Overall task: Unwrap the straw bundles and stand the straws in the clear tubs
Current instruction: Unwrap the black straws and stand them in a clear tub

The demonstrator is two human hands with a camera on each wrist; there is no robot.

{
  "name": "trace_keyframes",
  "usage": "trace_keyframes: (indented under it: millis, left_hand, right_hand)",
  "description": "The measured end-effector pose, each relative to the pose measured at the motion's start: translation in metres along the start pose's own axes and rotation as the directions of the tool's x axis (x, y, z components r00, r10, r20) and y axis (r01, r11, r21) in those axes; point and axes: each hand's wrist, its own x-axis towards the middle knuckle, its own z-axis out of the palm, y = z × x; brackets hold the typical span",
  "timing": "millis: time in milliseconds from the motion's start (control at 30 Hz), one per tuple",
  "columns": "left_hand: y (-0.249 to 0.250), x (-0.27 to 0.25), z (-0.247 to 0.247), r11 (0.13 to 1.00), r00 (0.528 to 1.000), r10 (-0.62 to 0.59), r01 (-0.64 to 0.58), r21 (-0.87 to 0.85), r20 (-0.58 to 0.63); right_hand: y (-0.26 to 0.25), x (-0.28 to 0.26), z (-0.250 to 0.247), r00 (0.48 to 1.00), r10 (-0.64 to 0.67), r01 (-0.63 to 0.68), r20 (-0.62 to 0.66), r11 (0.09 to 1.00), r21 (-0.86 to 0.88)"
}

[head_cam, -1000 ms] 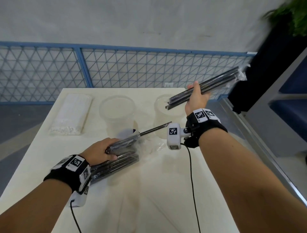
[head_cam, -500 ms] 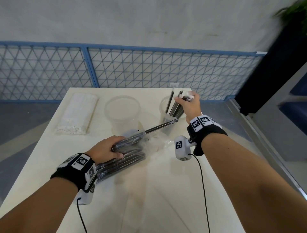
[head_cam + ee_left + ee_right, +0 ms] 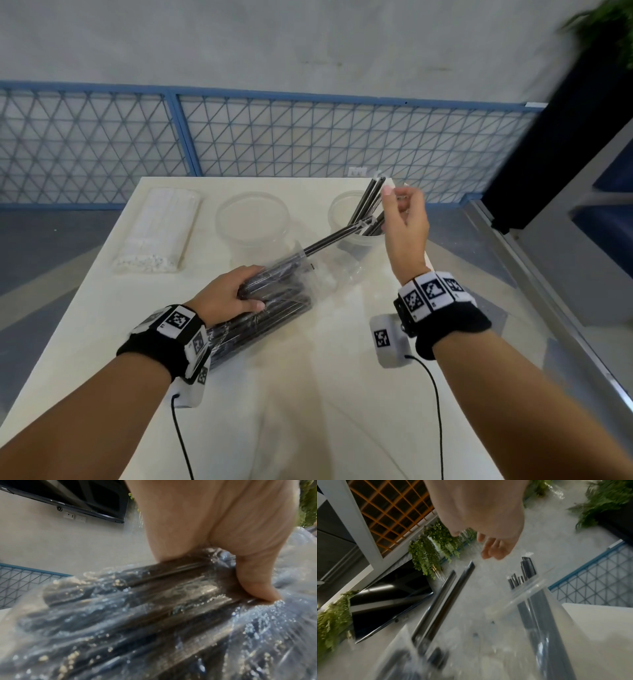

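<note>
A bundle of black straws (image 3: 270, 308) in a clear wrapper lies on the white table (image 3: 308, 394). My left hand (image 3: 246, 298) grips it from above, and its thumb presses the wrapper (image 3: 154, 615) in the left wrist view. One or two straws (image 3: 329, 241) stick out of the open end toward the right clear tub (image 3: 339, 212). Several black straws (image 3: 368, 202) stand leaning in that tub. Just to their right hovers my right hand (image 3: 394, 198), its fingers (image 3: 491, 553) loosely curled with no straw in them. The left clear tub (image 3: 251, 222) holds nothing.
A wrapped bundle of white straws (image 3: 161, 233) lies at the table's far left. A blue mesh fence (image 3: 308, 137) runs behind the table. The table's right edge drops to a floor rail (image 3: 534, 308), with a dark planter (image 3: 565, 137) beyond.
My right hand carried a handful of black straws down from the upper right, stood them in the right tub and let go. My left hand stayed on the bundle.
</note>
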Motion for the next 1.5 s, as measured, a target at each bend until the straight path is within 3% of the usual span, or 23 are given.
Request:
trace_keyframes:
  millis: [133, 300, 433, 500, 667, 767, 1033, 1133, 1200, 1300, 1333, 1500]
  left_hand:
    - [0.011, 0.001, 0.003, 0.999, 0.998, 0.041, -0.039, -0.035, 0.044]
    - [0.020, 0.003, 0.008, 0.998, 0.997, 0.062, -0.060, -0.030, 0.051]
    - [0.023, 0.001, 0.008, 0.995, 0.996, 0.049, -0.042, -0.095, 0.073]
    - [0.026, 0.001, 0.009, 0.992, 0.993, 0.054, -0.041, -0.121, 0.107]
    - [0.035, 0.001, 0.008, 0.990, 0.987, 0.058, -0.038, -0.133, 0.148]
    - [0.033, 0.002, 0.007, 0.987, 0.987, 0.051, -0.026, -0.158, 0.151]
    - [0.020, -0.002, -0.001, 0.985, 0.989, 0.002, 0.024, -0.171, 0.150]
    - [0.022, -0.003, -0.001, 0.980, 0.992, 0.021, 0.005, -0.200, 0.127]
    - [0.025, -0.003, 0.001, 0.978, 0.994, 0.034, -0.011, -0.210, 0.106]
    - [0.026, -0.002, 0.004, 0.976, 0.995, 0.045, -0.024, -0.216, 0.094]
    - [0.027, -0.002, 0.005, 0.975, 0.995, 0.044, -0.022, -0.222, 0.092]
    - [0.025, -0.004, 0.005, 0.966, 0.994, 0.044, -0.016, -0.256, 0.103]
  right_hand:
    - [0.010, -0.024, 0.009, 0.921, 0.137, -0.113, 0.366, 0.990, -0.087]
    - [0.008, -0.036, 0.021, 0.729, 0.281, -0.180, 0.624, 0.958, -0.221]
    - [0.010, -0.039, 0.019, 0.639, 0.189, -0.110, 0.745, 0.982, -0.155]
    - [0.008, -0.038, 0.019, 0.623, 0.162, -0.097, 0.765, 0.987, -0.130]
    - [0.009, -0.042, 0.027, 0.711, 0.007, 0.006, 0.703, 1.000, -0.016]
    - [0.006, -0.046, 0.029, 0.732, -0.026, 0.025, 0.681, 1.000, 0.011]
    - [-0.003, -0.026, 0.004, 0.828, 0.048, -0.075, 0.559, 0.997, 0.025]
    - [-0.003, -0.028, 0.002, 0.879, 0.085, -0.218, 0.470, 0.947, 0.236]
    - [-0.004, -0.037, 0.007, 0.873, 0.169, -0.346, 0.458, 0.876, 0.335]
    - [0.002, -0.052, 0.019, 0.774, 0.270, -0.451, 0.573, 0.869, 0.201]
    - [0.002, -0.056, 0.022, 0.764, 0.269, -0.442, 0.586, 0.880, 0.173]
    - [-0.011, -0.049, 0.026, 0.877, 0.263, -0.396, 0.403, 0.870, 0.293]
